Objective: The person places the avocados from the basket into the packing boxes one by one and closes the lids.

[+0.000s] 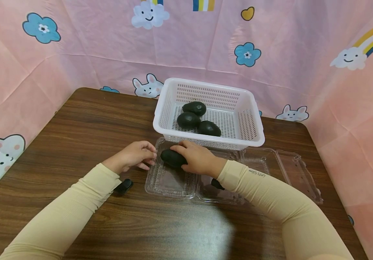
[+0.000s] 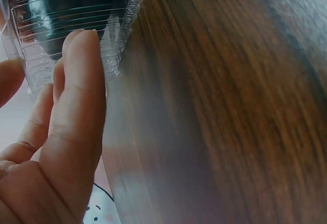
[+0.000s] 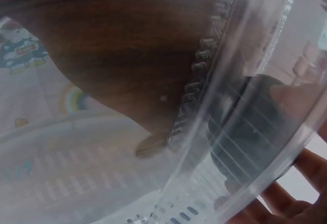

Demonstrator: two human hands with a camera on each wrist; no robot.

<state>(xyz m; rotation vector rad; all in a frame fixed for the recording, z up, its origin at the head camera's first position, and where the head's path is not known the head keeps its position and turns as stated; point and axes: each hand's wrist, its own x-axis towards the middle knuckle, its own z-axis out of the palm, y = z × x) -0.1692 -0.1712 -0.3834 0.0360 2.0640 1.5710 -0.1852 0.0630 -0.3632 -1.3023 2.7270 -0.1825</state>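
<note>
A dark green avocado lies at the far end of a clear plastic clamshell container. My right hand grips the avocado from its right side, thumb toward me and fingers over the far side. The right wrist view shows the avocado through clear plastic, with fingertips around it. At the container's left edge is my left hand, its fingers loosely extended. In the left wrist view, the index finger reaches the ribbed container wall, and the thumb stands apart.
Behind the container stands a white slotted basket with three avocados inside. More clear plastic extends to the right, partly under my right forearm. Brown wooden tabletop surrounds these things, with a printed pink cloth behind.
</note>
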